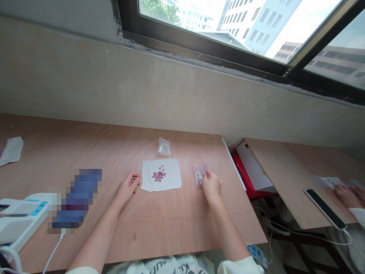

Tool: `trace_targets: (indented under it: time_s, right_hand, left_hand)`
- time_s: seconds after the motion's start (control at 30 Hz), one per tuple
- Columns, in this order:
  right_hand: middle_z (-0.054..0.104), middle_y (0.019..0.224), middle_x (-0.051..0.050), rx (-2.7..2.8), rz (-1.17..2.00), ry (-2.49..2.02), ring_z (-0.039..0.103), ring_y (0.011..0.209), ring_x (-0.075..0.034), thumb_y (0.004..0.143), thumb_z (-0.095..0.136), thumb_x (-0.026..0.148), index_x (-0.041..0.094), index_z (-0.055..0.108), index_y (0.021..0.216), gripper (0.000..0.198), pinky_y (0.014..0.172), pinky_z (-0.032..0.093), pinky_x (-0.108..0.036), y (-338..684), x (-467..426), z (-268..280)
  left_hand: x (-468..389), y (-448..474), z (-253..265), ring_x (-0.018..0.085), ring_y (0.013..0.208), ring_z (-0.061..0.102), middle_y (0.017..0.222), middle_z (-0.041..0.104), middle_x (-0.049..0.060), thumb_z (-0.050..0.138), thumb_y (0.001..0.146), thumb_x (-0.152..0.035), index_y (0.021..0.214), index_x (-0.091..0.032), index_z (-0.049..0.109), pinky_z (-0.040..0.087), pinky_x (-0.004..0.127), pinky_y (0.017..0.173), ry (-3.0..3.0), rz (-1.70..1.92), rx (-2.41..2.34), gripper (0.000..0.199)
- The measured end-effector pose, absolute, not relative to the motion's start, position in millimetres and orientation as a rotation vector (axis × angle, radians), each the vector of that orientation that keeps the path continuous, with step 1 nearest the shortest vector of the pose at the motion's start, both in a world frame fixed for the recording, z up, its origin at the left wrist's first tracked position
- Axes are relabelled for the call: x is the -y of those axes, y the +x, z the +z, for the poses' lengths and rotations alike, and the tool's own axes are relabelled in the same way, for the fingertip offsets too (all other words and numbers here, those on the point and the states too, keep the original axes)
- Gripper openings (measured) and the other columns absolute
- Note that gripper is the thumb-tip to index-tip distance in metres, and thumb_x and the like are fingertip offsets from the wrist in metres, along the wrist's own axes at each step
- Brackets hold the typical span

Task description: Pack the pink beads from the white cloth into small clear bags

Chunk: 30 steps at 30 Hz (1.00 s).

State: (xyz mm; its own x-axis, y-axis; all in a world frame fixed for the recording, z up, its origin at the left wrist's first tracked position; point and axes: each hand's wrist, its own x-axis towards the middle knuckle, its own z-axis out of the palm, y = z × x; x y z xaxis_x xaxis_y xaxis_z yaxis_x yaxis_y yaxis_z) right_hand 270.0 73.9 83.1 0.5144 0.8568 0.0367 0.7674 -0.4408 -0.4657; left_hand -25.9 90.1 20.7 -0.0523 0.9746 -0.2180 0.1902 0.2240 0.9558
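Observation:
My left hand (125,189) rests on the table left of a white sheet, its fingers curled around several small pink beads (132,180). With the fingers of my right hand (211,185) I pinch the edge of a small clear plastic bag (199,175) that has pinkish pieces inside. Between my hands lies the white sheet (174,182). A cluster of pink beads (160,176) with some dark green bits sits at its middle. Just behind the sheet is another clear plastic bag (164,147), its contents too small to make out.
On the left, a phone-like device (76,201), blurred out, has a white cable, beside a white power strip (25,219). A white scrap (11,150) lies farther back. Right of a gap, a second table (288,171) bears a phone (325,208) and another person's hands (346,194).

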Motion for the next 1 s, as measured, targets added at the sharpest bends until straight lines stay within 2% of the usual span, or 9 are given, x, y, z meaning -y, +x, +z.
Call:
trace_targets:
  time_s: [0.13, 0.23, 0.37, 0.57, 0.67, 0.73, 0.8, 0.9, 1.0]
  right_hand:
    - [0.063, 0.081, -0.012, 1.194, 0.238, -2.046, 0.054, 0.080, -0.022, 0.074, 0.039, 0.028, 0.013, 0.061, 0.079, 0.027, 0.076, 0.031, -0.034, 265.3, -67.8, 105.0]
    - [0.062, 0.081, -0.009, 1.181, 0.537, -1.726, 0.055, 0.078, -0.019, 0.073, 0.043, 0.035, 0.014, 0.060, 0.079, 0.028, 0.070, 0.038, -0.029, 247.7, -67.0, 117.6]
    - [0.062, 0.074, -0.006, 1.151, 0.884, -1.504, 0.056, 0.073, -0.017, 0.069, 0.049, 0.037, 0.014, 0.059, 0.074, 0.026, 0.069, 0.040, -0.027, 216.6, -74.8, 117.9]
    - [0.061, 0.066, -0.004, 1.080, 1.182, -1.396, 0.054, 0.059, -0.013, 0.068, 0.050, 0.039, 0.014, 0.059, 0.074, 0.027, 0.057, 0.041, -0.025, 188.3, -73.1, 111.8]
    - [0.062, 0.070, -0.005, 1.167, 1.299, -1.331, 0.054, 0.064, -0.014, 0.069, 0.049, 0.040, 0.014, 0.060, 0.076, 0.030, 0.062, 0.041, -0.026, 185.8, -65.9, 107.2]
    - [0.062, 0.076, -0.006, 1.211, 1.216, -1.387, 0.055, 0.071, -0.015, 0.073, 0.044, 0.040, 0.014, 0.059, 0.080, 0.031, 0.066, 0.041, -0.028, 189.1, -61.8, 98.6]
    - [0.061, 0.082, -0.008, 1.304, 0.990, -1.562, 0.054, 0.079, -0.018, 0.074, 0.042, 0.035, 0.014, 0.057, 0.083, 0.028, 0.071, 0.040, -0.031, 195.5, -57.4, 85.9]
    - [0.057, 0.094, -0.012, 1.554, 0.561, -1.874, 0.049, 0.091, -0.023, 0.068, 0.048, 0.021, 0.014, 0.058, 0.085, 0.021, 0.080, 0.035, -0.037, 205.0, -48.1, 65.8]
    - [0.052, 0.105, -0.013, 1.758, 0.339, -1.954, 0.046, 0.095, -0.023, 0.066, 0.043, 0.009, 0.015, 0.057, 0.087, 0.026, 0.081, 0.034, -0.035, 209.2, -38.4, 54.3]
  left_hand:
    - [-94.8, -25.8, 35.1, 0.008, 0.040, 0.044, 0.054, 0.050, -0.005, 0.056, 0.053, -0.044, 0.072, -0.017, 0.044, 0.036, 0.020, 0.039, 1.018, 1.066, -1.446, 0.035]
    - [-97.7, -15.2, 61.7, 0.012, 0.061, 0.055, 0.069, 0.058, 0.002, 0.057, 0.055, -0.042, 0.075, -0.016, 0.047, 0.045, 0.025, 0.056, 1.090, 1.133, -1.372, 0.035]
    - [-98.2, 9.8, 92.7, 0.017, 0.087, 0.054, 0.092, 0.058, 0.007, 0.051, 0.066, -0.038, 0.089, -0.015, 0.050, 0.043, 0.029, 0.075, 1.324, 1.055, -1.195, 0.032]
    - [-92.6, 32.2, 98.9, 0.018, 0.096, 0.051, 0.107, 0.052, 0.010, 0.047, 0.071, -0.035, 0.100, -0.016, 0.049, 0.043, 0.029, 0.077, 1.468, 0.919, -1.139, 0.035]
    - [-86.3, 31.1, 101.4, 0.017, 0.083, 0.055, 0.091, 0.058, 0.006, 0.046, 0.072, -0.035, 0.087, -0.016, 0.057, 0.044, 0.027, 0.071, 1.521, 0.874, -1.115, 0.026]
    - [-82.7, 26.0, 106.0, 0.015, 0.068, 0.056, 0.074, 0.060, 0.003, 0.047, 0.071, -0.036, 0.078, -0.016, 0.059, 0.045, 0.025, 0.064, 1.502, 0.858, -1.146, 0.024]
    - [-80.5, 18.2, 110.8, 0.014, 0.061, 0.056, 0.067, 0.059, 0.001, 0.050, 0.068, -0.038, 0.077, -0.016, 0.059, 0.045, 0.025, 0.061, 1.434, 0.869, -1.210, 0.025]
    - [-79.3, 4.7, 114.7, 0.015, 0.060, 0.057, 0.063, 0.060, 0.001, 0.055, 0.064, -0.041, 0.077, -0.015, 0.059, 0.046, 0.026, 0.060, 1.352, 0.903, -1.299, 0.029]
    - [-79.1, -6.0, 114.4, 0.016, 0.060, 0.058, 0.060, 0.060, 0.001, 0.055, 0.062, -0.043, 0.078, -0.015, 0.059, 0.046, 0.027, 0.060, 1.334, 0.931, -1.350, 0.032]
